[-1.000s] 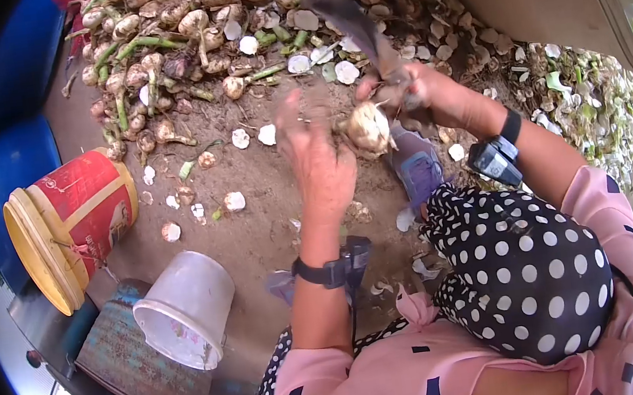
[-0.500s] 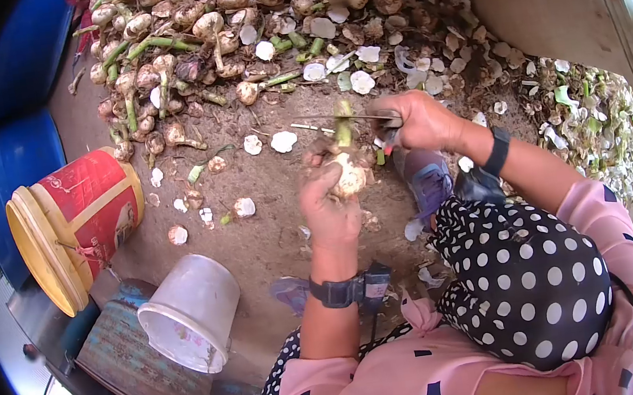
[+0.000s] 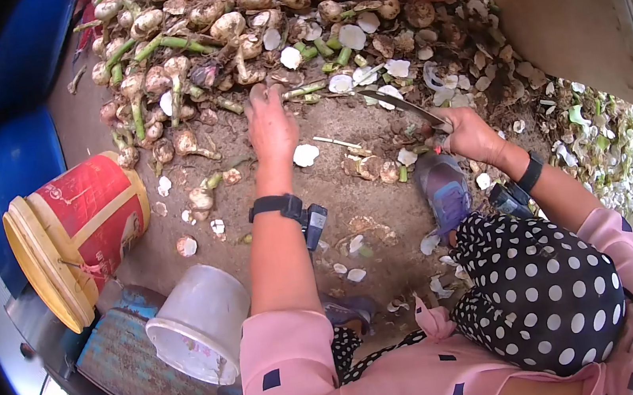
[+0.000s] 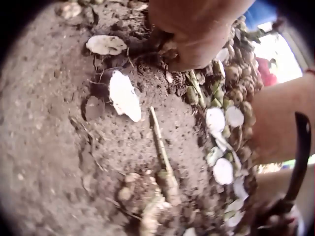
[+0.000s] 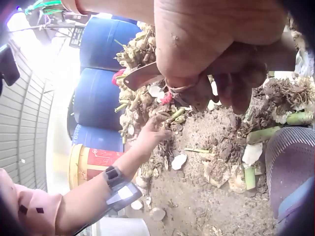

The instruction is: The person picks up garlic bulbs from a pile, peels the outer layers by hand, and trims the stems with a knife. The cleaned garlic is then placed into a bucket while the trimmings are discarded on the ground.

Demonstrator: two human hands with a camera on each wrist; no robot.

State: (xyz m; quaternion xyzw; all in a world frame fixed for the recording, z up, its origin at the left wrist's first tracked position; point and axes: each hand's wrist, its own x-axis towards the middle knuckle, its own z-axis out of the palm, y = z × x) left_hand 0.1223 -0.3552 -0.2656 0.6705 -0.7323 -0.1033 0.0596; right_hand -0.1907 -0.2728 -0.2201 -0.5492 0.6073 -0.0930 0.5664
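The head camera looks forward and steeply down from above, taking in both the left grip [image 3: 273, 127] and the right grip [image 3: 473, 133]. The left wrist camera sits low, close over the dirt floor [image 4: 49, 147], its own grip at the top edge. The right wrist camera, its picture turned sideways, faces across toward the blue barrels [image 5: 101, 93]. It shares the red-and-yellow bucket [image 5: 101, 158] with the head view; the left grip shows in all three.
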